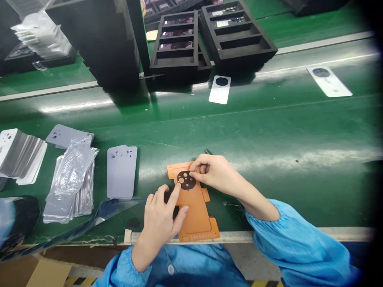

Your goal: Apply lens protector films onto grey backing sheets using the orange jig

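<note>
The black disc [186, 180] lay on the upper part of the orange plate [194, 207], near the bench's front edge. The left hand [158, 215] was spread wide, its forefinger at the disc's lower left rim and its thumb over the plate. The right hand [220, 173] had its thumb and forefinger narrowed together at the disc's upper right; whether they gripped the rim I cannot tell.

The step in hand looked like fine handling of the disc's edge. The next move, I judged, called for light fingertip control there and a steady plate beneath.

Just beyond the right hand, a dark pointed tip [208, 151] showed on the bench [269, 139]. To the left lay grey panels [122, 175], then a plastic-wrapped stack [72, 175]. Farther back were a white panel [220, 93] and two black trays, one [173, 61] left of the other [248, 56].
</note>
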